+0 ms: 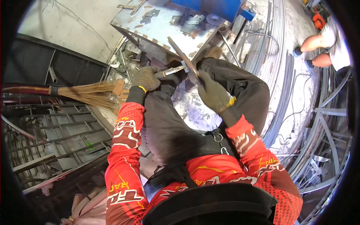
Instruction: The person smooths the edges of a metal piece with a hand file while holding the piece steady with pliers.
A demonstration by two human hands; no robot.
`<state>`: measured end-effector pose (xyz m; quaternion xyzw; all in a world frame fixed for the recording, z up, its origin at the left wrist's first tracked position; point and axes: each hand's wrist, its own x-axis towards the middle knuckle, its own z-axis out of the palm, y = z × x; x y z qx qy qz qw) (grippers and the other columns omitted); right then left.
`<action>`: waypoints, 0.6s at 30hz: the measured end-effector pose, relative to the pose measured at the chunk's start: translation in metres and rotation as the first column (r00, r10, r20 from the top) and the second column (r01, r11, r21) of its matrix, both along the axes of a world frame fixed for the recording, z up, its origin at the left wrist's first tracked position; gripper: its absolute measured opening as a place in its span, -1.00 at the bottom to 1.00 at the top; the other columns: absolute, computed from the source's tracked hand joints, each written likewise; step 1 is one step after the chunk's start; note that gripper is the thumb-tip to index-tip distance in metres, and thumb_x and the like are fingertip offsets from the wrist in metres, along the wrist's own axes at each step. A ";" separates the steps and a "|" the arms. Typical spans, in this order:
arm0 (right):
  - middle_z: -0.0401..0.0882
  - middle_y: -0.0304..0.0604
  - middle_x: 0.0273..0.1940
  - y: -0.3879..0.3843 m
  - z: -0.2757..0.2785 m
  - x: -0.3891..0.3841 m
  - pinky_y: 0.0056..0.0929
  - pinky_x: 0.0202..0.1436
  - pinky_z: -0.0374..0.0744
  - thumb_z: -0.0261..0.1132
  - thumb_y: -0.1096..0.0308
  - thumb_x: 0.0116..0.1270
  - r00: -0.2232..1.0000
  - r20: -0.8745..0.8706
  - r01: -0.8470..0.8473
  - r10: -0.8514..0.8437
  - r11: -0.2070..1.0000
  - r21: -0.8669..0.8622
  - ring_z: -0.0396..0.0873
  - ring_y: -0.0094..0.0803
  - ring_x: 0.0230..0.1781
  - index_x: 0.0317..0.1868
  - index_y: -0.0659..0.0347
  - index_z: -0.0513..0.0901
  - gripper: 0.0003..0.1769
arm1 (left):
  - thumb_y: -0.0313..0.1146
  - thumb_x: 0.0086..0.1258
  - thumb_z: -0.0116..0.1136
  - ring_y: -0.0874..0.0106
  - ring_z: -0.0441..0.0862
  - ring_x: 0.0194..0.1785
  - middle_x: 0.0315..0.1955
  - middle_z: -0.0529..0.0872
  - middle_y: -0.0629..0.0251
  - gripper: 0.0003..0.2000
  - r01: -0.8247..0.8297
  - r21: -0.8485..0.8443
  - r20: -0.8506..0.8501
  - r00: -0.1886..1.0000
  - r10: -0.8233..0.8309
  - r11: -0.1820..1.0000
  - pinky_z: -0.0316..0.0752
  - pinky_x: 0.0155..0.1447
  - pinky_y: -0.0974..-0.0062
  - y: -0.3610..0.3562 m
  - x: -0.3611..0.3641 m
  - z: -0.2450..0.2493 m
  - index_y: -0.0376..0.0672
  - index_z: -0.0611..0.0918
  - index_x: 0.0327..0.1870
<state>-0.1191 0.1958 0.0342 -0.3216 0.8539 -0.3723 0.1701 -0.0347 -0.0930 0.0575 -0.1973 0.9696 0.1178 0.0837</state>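
My left hand (145, 78), in a grey-brown work glove, is closed round the handles of metal pliers (170, 71). A small pale metal plate (185, 66) shows at the pliers' jaws, between my knees. My right hand (214, 92), gloved alike, grips the lower end of a long flat file (182, 56). It slants up to the left and crosses the small plate in this view, its far tip close to the table edge. Beyond my knees stands a low metal table (157, 30) with several small plates (193, 23) and a tape roll (214, 19) on it.
A straw broom (84, 93) lies to the left, above a welded bar grid (63, 131). Long metal strips (277, 101) and a cable (293, 99) run along the floor at right. Another person's legs (317, 50) show at upper right. A blue box (215, 8) stands on the table.
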 end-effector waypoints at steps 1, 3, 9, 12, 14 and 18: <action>0.73 0.33 -0.17 0.015 -0.003 0.010 0.29 0.00 0.61 0.15 0.23 0.43 1.000 -0.005 -0.012 0.012 1.000 0.009 0.70 0.33 -0.13 0.37 0.02 0.40 -0.50 | -0.26 0.14 0.28 -0.09 0.73 0.07 -0.08 0.79 -0.11 -0.64 0.029 0.007 -0.034 0.999 -0.029 1.000 0.61 0.21 0.05 -0.003 0.002 -0.007 -0.12 0.78 -0.02; 0.74 0.28 -0.15 0.037 -0.009 0.024 0.26 -0.02 0.63 0.17 0.24 0.43 0.975 -0.220 -0.055 0.029 0.992 -0.112 0.71 0.29 -0.13 0.40 0.00 0.40 -0.47 | -0.27 0.13 0.28 -0.08 0.73 0.09 -0.07 0.79 -0.11 -0.63 0.011 0.013 -0.022 1.000 -0.011 1.000 0.60 0.22 0.05 -0.003 0.001 -0.008 -0.13 0.78 -0.01; 0.74 0.22 -0.14 -0.021 -0.003 -0.010 0.22 -0.08 0.64 0.19 0.24 0.42 0.988 -0.137 -0.082 0.077 0.996 -0.027 0.72 0.26 -0.14 0.47 -0.04 0.37 -0.40 | -0.30 0.12 0.27 -0.07 0.73 0.12 -0.05 0.79 -0.11 -0.63 -0.012 0.001 0.020 1.000 0.012 1.000 0.60 0.24 0.06 0.006 0.000 0.004 -0.14 0.78 -0.02; 0.73 0.23 -0.16 -0.045 -0.002 -0.025 0.22 -0.11 0.64 0.19 0.25 0.42 0.977 -0.194 -0.087 0.086 0.996 0.003 0.72 0.26 -0.15 0.44 -0.04 0.39 -0.43 | -0.30 0.12 0.27 -0.08 0.74 0.10 -0.09 0.80 -0.12 -0.64 -0.016 -0.031 -0.010 1.000 0.016 0.999 0.60 0.24 0.07 0.006 -0.001 0.007 -0.14 0.79 -0.03; 0.73 0.24 -0.15 -0.032 0.006 -0.017 0.22 -0.10 0.64 0.18 0.26 0.42 0.982 -0.165 -0.084 0.090 0.996 0.039 0.71 0.26 -0.14 0.44 -0.04 0.40 -0.43 | -0.27 0.09 0.29 -0.02 0.72 0.18 0.06 0.80 -0.05 -0.50 -0.057 0.021 0.104 0.993 0.054 0.998 0.59 0.33 0.07 0.007 -0.004 0.012 -0.01 0.80 0.15; 0.72 0.26 -0.14 0.026 -0.005 0.019 0.23 -0.07 0.63 0.17 0.25 0.43 0.993 -0.115 -0.043 0.042 0.999 -0.010 0.70 0.28 -0.11 0.44 -0.05 0.41 -0.44 | -0.31 0.15 0.25 -0.08 0.73 0.10 -0.09 0.80 -0.14 -0.66 0.024 -0.017 -0.034 0.999 -0.025 1.000 0.60 0.24 0.08 0.001 0.001 -0.003 -0.13 0.81 -0.04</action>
